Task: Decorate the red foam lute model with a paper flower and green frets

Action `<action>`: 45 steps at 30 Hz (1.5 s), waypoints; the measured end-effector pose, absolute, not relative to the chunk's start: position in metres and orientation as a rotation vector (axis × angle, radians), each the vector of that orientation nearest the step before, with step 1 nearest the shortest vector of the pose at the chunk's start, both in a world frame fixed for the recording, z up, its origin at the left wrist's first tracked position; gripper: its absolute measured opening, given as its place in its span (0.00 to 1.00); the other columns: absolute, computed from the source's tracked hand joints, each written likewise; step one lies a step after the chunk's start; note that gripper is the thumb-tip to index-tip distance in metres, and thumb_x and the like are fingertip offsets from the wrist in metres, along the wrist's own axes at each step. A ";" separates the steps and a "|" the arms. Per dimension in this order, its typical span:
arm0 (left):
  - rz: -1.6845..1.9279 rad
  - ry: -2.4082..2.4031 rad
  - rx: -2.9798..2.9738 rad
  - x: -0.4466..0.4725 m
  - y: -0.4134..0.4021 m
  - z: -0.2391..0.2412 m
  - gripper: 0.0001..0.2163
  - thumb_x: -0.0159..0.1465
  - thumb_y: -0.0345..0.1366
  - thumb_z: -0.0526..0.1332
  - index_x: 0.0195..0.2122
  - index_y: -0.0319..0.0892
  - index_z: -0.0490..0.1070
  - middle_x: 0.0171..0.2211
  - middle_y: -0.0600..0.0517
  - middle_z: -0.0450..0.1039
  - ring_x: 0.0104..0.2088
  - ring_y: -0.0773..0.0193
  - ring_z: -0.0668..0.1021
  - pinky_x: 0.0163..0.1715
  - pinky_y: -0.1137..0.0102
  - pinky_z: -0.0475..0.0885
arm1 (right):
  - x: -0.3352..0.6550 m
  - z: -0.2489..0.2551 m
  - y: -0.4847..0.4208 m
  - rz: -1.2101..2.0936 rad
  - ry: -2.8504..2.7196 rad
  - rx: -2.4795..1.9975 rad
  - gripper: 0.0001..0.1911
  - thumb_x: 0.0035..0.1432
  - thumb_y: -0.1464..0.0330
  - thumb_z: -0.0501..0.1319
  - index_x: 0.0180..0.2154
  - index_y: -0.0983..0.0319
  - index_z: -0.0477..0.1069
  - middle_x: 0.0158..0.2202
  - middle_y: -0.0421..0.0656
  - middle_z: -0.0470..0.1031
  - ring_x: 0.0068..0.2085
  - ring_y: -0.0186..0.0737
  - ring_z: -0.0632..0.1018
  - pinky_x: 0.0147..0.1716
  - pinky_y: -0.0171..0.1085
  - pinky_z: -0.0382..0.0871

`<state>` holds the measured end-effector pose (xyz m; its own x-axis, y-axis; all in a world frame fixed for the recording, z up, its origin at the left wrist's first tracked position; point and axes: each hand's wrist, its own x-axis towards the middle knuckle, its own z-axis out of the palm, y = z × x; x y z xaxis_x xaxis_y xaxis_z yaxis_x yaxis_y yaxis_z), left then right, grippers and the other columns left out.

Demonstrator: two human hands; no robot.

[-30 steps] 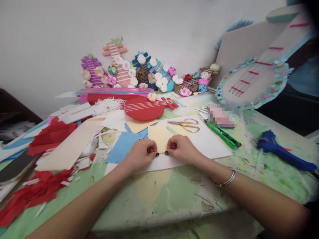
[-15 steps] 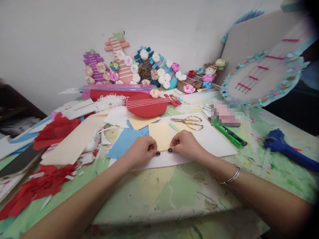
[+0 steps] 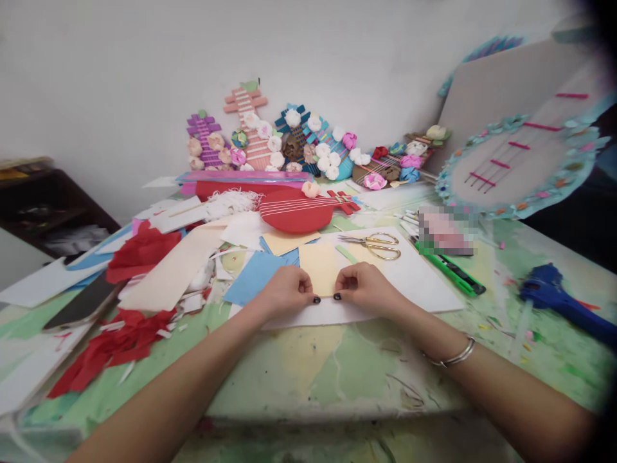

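A pale yellow sheet of paper lies on the white board in front of me. My left hand pinches its near left corner between thumb and fingers. At the near right corner, my right hand pinches the same sheet. Blue paper lies just left of my left hand, with another yellow sheet behind. A narrow light green strip and gold-handled scissors rest on the board beyond my right hand.
A green utility knife and a blue glue gun lie to the right. Red crepe paper and scraps cover the left side. Behind the board sits a red lute-shaped craft; several flower-decorated ones lean against the wall.
The whole view has shifted, so the scene sits further right and slightly lower. My hands have moved slightly apart along the yellow paper's near edge, still pinching it.
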<state>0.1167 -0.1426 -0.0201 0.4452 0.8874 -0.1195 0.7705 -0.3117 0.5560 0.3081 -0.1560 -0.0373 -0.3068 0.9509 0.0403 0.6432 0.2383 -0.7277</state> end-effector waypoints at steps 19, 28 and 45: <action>0.377 1.264 2.132 0.110 -0.141 -0.024 0.06 0.51 0.35 0.60 0.21 0.39 0.68 0.20 0.56 0.64 0.23 0.69 0.66 0.22 0.74 0.58 | 0.309 -0.040 -0.158 0.352 -2.295 -1.305 0.06 0.51 0.79 0.57 0.26 0.64 0.69 0.28 0.42 0.69 0.33 0.36 0.68 0.33 0.33 0.59; 0.438 1.312 2.178 0.115 -0.135 -0.032 0.03 0.51 0.32 0.59 0.23 0.39 0.68 0.23 0.54 0.67 0.24 0.68 0.67 0.23 0.73 0.59 | 0.301 -0.046 -0.156 0.121 -2.410 -1.552 0.09 0.58 0.75 0.52 0.29 0.64 0.70 0.32 0.47 0.72 0.39 0.45 0.67 0.35 0.39 0.56; 0.483 1.363 2.312 0.131 -0.143 -0.035 0.02 0.54 0.29 0.58 0.24 0.40 0.67 0.26 0.52 0.69 0.31 0.63 0.70 0.31 0.70 0.61 | 0.297 -0.044 -0.159 0.107 -2.339 -1.629 0.06 0.51 0.77 0.56 0.24 0.64 0.67 0.28 0.47 0.71 0.35 0.44 0.68 0.30 0.38 0.53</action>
<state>0.1307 -0.1433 -0.0349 0.4612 0.8831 0.0861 0.7403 -0.4364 0.5113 0.2974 -0.1589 -0.0441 -0.3200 0.9278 0.1919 0.9063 0.3587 -0.2234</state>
